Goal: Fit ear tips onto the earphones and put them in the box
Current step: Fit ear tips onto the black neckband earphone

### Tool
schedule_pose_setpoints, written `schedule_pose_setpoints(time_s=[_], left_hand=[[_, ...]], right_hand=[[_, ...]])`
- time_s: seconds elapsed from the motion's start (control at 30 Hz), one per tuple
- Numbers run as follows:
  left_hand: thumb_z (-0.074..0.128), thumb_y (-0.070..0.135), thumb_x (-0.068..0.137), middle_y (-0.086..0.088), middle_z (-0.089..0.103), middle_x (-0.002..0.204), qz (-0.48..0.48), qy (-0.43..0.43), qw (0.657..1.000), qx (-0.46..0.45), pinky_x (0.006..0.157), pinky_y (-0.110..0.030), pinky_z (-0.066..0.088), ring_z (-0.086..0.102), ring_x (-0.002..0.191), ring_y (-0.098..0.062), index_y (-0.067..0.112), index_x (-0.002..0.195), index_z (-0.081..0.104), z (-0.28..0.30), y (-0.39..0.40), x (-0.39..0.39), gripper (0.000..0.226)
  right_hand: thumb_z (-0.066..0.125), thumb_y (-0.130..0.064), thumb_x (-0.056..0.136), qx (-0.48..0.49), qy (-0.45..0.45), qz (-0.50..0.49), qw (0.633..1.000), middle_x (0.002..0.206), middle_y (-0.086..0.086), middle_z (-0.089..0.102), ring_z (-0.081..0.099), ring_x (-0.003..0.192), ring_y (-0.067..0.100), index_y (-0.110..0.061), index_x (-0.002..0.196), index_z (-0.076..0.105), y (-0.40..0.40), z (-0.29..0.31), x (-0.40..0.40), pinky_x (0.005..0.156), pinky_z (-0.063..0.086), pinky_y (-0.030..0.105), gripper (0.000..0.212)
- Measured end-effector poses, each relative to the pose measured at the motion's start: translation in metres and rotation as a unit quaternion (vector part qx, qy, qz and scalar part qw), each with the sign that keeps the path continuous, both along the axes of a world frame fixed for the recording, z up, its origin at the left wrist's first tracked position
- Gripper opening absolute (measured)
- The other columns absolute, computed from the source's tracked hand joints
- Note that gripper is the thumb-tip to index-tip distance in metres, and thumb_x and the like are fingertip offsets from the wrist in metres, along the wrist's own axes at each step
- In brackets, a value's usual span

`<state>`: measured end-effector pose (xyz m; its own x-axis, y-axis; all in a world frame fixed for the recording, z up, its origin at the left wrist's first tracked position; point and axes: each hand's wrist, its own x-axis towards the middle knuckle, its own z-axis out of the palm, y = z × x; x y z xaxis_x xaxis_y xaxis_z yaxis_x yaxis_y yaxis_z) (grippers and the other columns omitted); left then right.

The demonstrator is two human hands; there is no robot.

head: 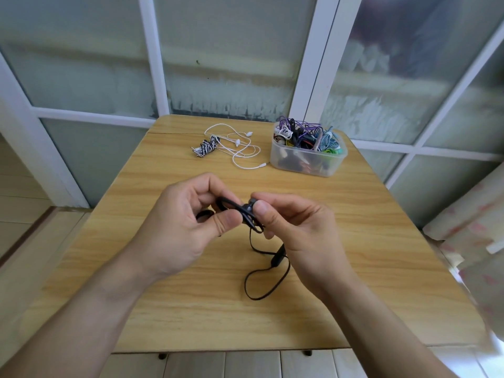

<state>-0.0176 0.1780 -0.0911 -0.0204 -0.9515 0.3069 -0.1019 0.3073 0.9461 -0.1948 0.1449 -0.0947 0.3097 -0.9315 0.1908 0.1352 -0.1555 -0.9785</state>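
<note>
Pinching the black earphone point(246, 211) above the surface point(169, 309), the left hand point(188, 225) steadies its cord while the right hand point(294, 227) fingers grip the bud end, likely seating a tip; the box point(308, 158) waits well apart.

black earphones point(246, 214) showing between the hands, white earphones point(240, 148) lying beside a black-and-white striped cable bundle point(205, 146), translucent box point(308, 156) holding purple, teal, green cords, table point(163, 296) showing light wood grain

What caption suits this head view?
Both hands, left and right, pinch black earphones above a wooden table.
</note>
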Motion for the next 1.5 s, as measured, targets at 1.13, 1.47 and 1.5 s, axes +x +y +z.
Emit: schedule_pose_setpoints(time_s=[1.13, 1.47, 1.5], left_hand=[[0.059, -0.011, 0.067, 0.02, 0.06, 0.083, 0.177, -0.303, 0.897, -0.269, 0.064, -0.047, 0.05, 0.063, 0.073, -0.025, 0.011, 0.069, 0.065, 0.001, 0.002, -0.001, 0.023], [0.074, -0.015, 0.071, 0.006, 0.064, 0.08, 0.09, -0.201, 0.963, -0.153, 0.069, -0.033, 0.055, 0.067, 0.08, -0.017, 0.03, 0.075, 0.063, 0.003, 0.003, -0.001, 0.047], [0.075, -0.011, 0.072, 0.005, 0.065, 0.08, 0.087, -0.199, 0.965, -0.146, 0.07, -0.036, 0.054, 0.067, 0.08, -0.018, 0.031, 0.075, 0.064, 0.002, 0.003, -0.001, 0.043]], right_hand=[[0.076, -0.012, 0.083, -0.081, 0.091, -0.011, 0.992, 0.078, -0.01, 0.073, 0.059, 0.067, 0.004, -0.019, 0.088, 0.077, 0.0, -0.002, 0.007, 0.061, 0.048, 0.037, 0.009], [0.067, -0.014, 0.079, 0.012, 0.038, 0.115, 0.993, 0.076, 0.003, 0.07, 0.063, 0.066, 0.013, -0.007, 0.094, 0.069, -0.015, 0.004, -0.009, 0.059, 0.052, 0.025, 0.016], [0.068, -0.014, 0.078, 0.008, 0.038, 0.122, 0.992, 0.074, 0.004, 0.07, 0.063, 0.064, 0.013, -0.007, 0.093, 0.069, -0.016, 0.004, -0.011, 0.059, 0.052, 0.025, 0.017]])
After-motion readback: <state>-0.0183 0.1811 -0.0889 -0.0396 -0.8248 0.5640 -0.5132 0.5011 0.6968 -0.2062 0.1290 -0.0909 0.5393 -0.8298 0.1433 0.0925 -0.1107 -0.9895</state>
